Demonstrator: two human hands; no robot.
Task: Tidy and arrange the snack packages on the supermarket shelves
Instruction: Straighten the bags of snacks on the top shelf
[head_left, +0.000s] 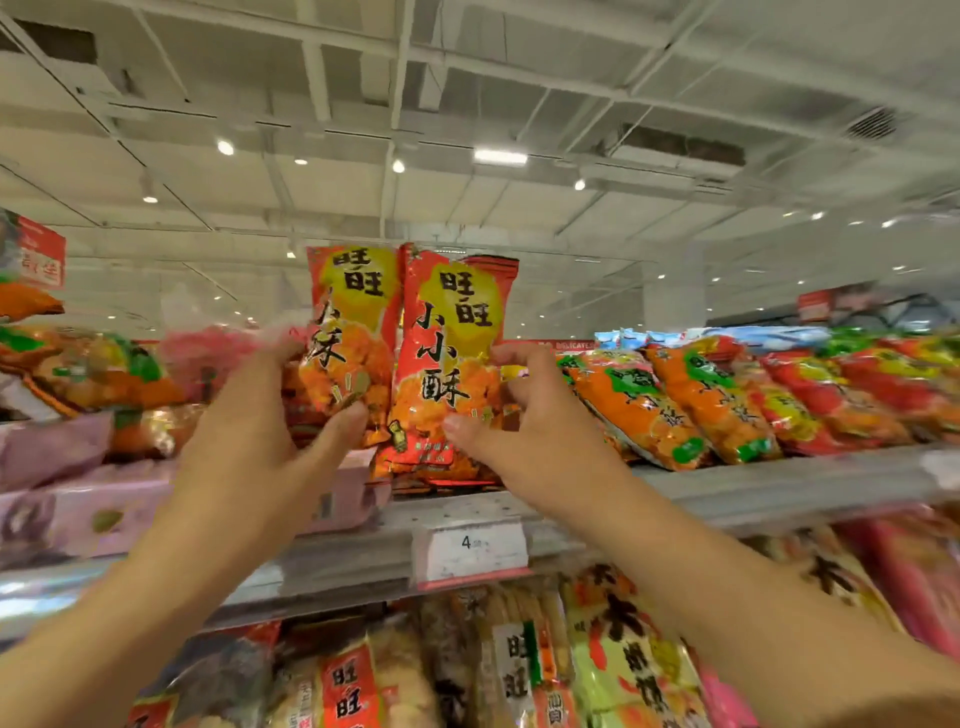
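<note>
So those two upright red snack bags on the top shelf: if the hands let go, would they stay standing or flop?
Probably flop. The two red snack bags stand on narrow bottom seams, steadied by the left hand and right hand. They look puffy and light, so a nudge would likely tip them. The glossy film may also slide on the shelf; the neighbouring orange bags lie slumped.

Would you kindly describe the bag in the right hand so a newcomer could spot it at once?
Find the top shelf and its white price tag marked 4. Directly above stands a red-orange bag, pinched by the right hand. Unlike the bags lying slanted to its right, it stands upright, and it hides part of the twin bag the left hand holds.
</note>
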